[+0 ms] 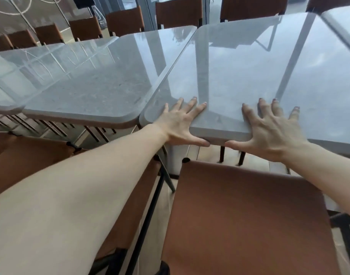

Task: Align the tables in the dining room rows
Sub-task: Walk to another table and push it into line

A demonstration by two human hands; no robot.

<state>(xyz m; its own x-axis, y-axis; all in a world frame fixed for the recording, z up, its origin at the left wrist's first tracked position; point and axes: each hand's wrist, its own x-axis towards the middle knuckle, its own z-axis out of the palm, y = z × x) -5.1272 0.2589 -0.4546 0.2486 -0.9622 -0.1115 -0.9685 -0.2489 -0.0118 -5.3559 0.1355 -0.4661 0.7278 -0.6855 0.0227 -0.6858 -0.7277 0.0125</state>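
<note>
Brown chair back (249, 215) sits right below me, and past it both my hands clamp the near edge of the table (249, 66): my left hand (180, 124) by its near left corner, my right hand (273, 132) just beside it, fingers spread flat on top and thumbs hooked under the rim. That table's near edge juts toward me past the neighbouring table (87, 92) on its left, the two side edges touching. So I judge the move is a push straight away from me.
</note>
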